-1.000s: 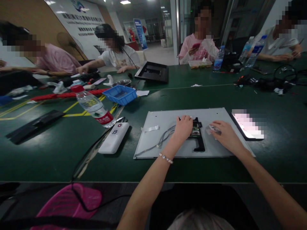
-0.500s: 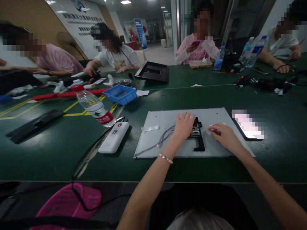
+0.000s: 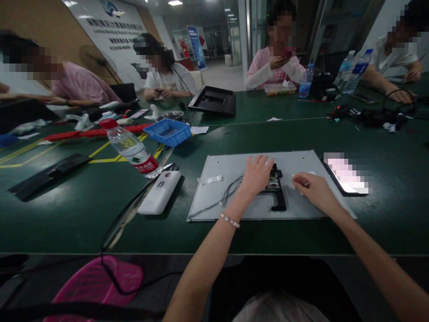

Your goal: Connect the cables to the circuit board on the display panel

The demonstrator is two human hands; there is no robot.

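A grey metal panel (image 3: 234,201) lies flat on the green table in front of me. A black bracket with a small circuit board (image 3: 276,188) sits on it, and grey cables (image 3: 228,194) run off to its left. My left hand (image 3: 256,174) rests on the panel with fingers stretched out, touching the board's left side. My right hand (image 3: 313,190) is to the right of the bracket, fingers pinched on a small white piece (image 3: 303,175) at the panel surface. A strip of white tape (image 3: 209,180) lies further left.
A lit phone (image 3: 346,174) lies right of the panel. A white power bank (image 3: 160,191), a tilted water bottle (image 3: 129,147) and a blue tray (image 3: 169,132) stand to the left. A black cable (image 3: 117,228) runs off the table edge. Several other people sit around the far side.
My left hand has opened its fingers and slid slightly further up the panel. My right hand went from lying flat to pinching the small white piece.
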